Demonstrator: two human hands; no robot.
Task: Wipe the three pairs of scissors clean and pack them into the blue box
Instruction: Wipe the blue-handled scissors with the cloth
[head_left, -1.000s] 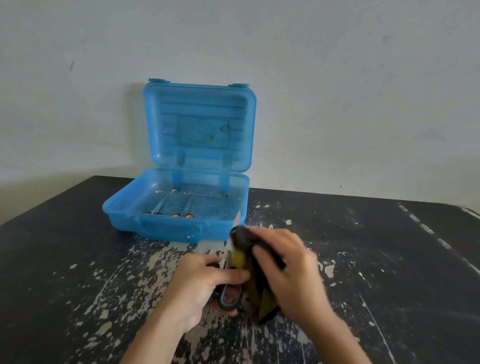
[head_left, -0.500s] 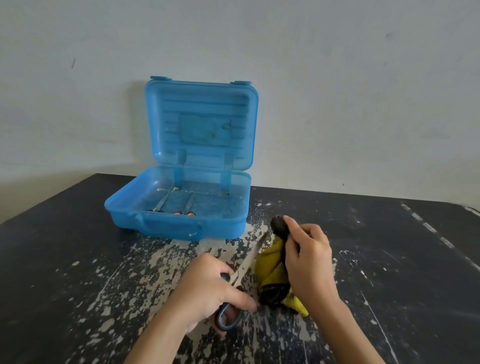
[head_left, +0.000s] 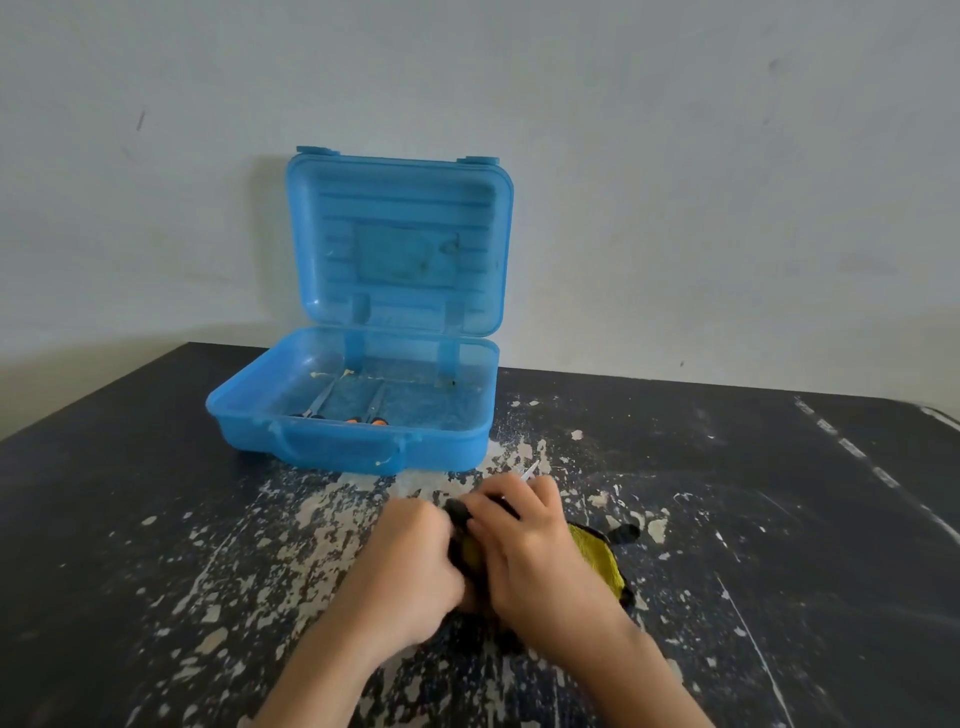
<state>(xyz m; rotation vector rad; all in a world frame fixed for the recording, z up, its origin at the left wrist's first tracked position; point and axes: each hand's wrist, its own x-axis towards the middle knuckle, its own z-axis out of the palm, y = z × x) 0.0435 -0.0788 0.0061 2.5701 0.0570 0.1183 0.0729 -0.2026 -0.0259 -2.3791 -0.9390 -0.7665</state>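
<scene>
Two of the three pairs of scissors already lie in the open blue box (head_left: 343, 447): a dark-handled pair (head_left: 316, 404) and, just beside it, an orange-handled pair (head_left: 375, 408), both with blades pointing toward the raised lid (head_left: 400, 234). Whether they were wiped cannot be told from here. By my reading the task is about two-thirds done; what is left is finishing the wipe of the third pair (head_left: 531, 470), laying it in the box and perhaps closing the lid.

That third pair is on the paint-flecked table (head_left: 156, 519) in front of the box, almost wholly hidden; only the blade tip pokes out past the knuckles.

The right hand (head_left: 524, 545) is curled tight over a yellow-and-black cloth (head_left: 597, 558), clamping it around the blades, with the cloth's loose end trailing on the table to the right. The left hand (head_left: 415, 566) is a closed fist pressed against the cloth; it likely grips the handles, though these are hidden under the fingers.
</scene>
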